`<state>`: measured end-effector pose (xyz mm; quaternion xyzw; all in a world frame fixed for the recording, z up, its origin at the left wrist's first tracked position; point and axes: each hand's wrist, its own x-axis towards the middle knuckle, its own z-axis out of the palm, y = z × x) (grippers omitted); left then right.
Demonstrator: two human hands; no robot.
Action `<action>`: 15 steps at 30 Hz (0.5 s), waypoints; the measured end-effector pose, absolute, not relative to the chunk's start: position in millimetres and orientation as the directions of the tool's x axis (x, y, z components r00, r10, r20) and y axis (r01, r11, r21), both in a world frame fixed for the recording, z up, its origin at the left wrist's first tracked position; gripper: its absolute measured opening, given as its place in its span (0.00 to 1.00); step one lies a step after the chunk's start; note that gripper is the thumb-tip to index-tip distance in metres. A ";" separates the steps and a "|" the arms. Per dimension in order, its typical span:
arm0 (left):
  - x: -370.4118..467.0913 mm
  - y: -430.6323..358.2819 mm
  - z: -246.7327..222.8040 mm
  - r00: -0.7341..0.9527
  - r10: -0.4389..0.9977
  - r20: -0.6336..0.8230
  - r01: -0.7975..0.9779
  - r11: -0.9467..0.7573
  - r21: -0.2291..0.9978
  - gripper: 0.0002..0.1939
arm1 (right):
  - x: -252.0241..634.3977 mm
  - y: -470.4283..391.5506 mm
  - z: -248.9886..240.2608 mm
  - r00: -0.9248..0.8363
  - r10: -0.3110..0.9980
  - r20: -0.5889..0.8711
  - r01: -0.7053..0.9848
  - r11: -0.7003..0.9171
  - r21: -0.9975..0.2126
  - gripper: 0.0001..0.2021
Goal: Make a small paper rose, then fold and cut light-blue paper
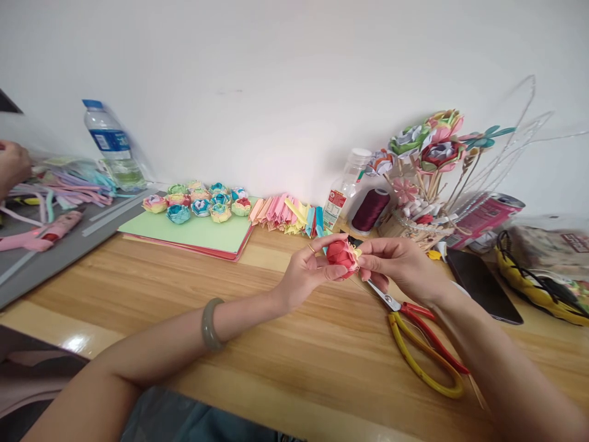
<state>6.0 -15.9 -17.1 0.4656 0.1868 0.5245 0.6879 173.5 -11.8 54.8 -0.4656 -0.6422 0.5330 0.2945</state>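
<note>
Between both hands, above the wooden table (276, 344), is a red paper flower (339, 256) with a pink and yellow edge. My left hand (307, 270) holds it from the left, fingers above and thumb below. On its right side, my right hand (391, 261) pinches the yellow-pink edge between thumb and fingers. Scissors (414, 331) with red and yellow handles lie on the table beneath my right hand. Folded paper strips (283, 213) in orange, pink, yellow and blue stand in a row behind the hands.
Several small paper flowers (200, 207) rest on green paper (184, 236). Behind are a bottle (350, 184), a dark thread spool (369, 210) and a basket (414, 230) of flowers. A phone (483, 285) lies right. At far left are a water bottle (113, 147) and another person's hand (13, 166).
</note>
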 end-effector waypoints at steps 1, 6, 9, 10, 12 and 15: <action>6.1 -15.7 -17.2 0.376 0.898 0.227 -0.547 0.018 0.837 0.28 | 174.1 -11.7 54.7 -0.397 0.911 -0.116 0.287 0.003 -0.958 0.16; 6.2 -15.7 -17.8 0.365 0.905 0.217 -0.544 0.019 0.839 0.27 | 173.9 -10.6 53.6 -0.354 0.926 -0.132 0.296 -0.023 -0.955 0.14; 6.5 -16.5 -18.0 0.372 0.903 0.216 -0.551 0.028 0.834 0.27 | 171.4 -10.3 53.4 -0.332 0.930 -0.155 0.289 -0.056 -0.956 0.14; 6.7 -16.7 -18.1 0.376 0.900 0.219 -0.557 0.031 0.830 0.26 | 170.8 -10.3 53.5 -0.331 0.930 -0.161 0.285 -0.065 -0.956 0.14; 7.1 -16.7 -18.3 0.381 0.897 0.225 -0.568 0.035 0.822 0.25 | 170.4 -10.4 53.6 -0.335 0.926 -0.173 0.273 -0.081 -0.959 0.15; 7.3 -16.0 -18.6 0.382 0.896 0.228 -0.571 0.036 0.820 0.26 | 172.8 -10.1 53.6 -0.356 0.917 -0.182 0.270 -0.085 -0.959 0.16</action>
